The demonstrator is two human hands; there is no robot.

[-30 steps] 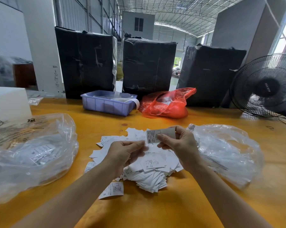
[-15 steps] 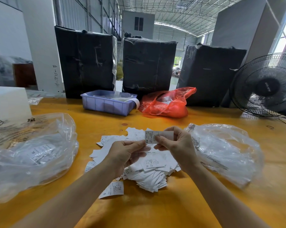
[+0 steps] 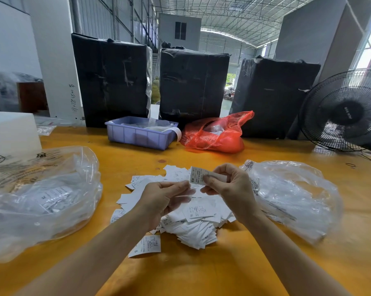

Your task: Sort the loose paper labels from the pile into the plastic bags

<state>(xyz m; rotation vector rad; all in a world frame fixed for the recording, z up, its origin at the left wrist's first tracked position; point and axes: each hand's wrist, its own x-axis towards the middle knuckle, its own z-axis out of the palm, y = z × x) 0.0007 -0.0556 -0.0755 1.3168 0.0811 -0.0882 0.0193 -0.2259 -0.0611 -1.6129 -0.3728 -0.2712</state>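
A pile of white paper labels (image 3: 198, 212) lies on the orange table in front of me. My right hand (image 3: 233, 189) pinches one label marked XS (image 3: 198, 175) between thumb and fingers, just above the pile's far side. My left hand (image 3: 161, 199) hovers over the pile with loosely curled fingers, its thumb tip close to that label's left edge, and nothing shows in it. A clear plastic bag (image 3: 41, 199) with labels inside sits at the left. A second clear bag (image 3: 291, 195) lies right of the pile. One stray label marked S (image 3: 147, 245) lies nearer to me.
At the back of the table (image 3: 201, 274) stand a purple plastic bin (image 3: 137, 137) and a red plastic bag (image 3: 214, 135). Behind them are three black wrapped bales (image 3: 114, 77). A black fan (image 3: 347, 112) stands far right, a white box (image 3: 9, 133) far left.
My right hand has brought the XS label slightly left, toward my left hand, and tilted it. My left hand has stayed over the pile.
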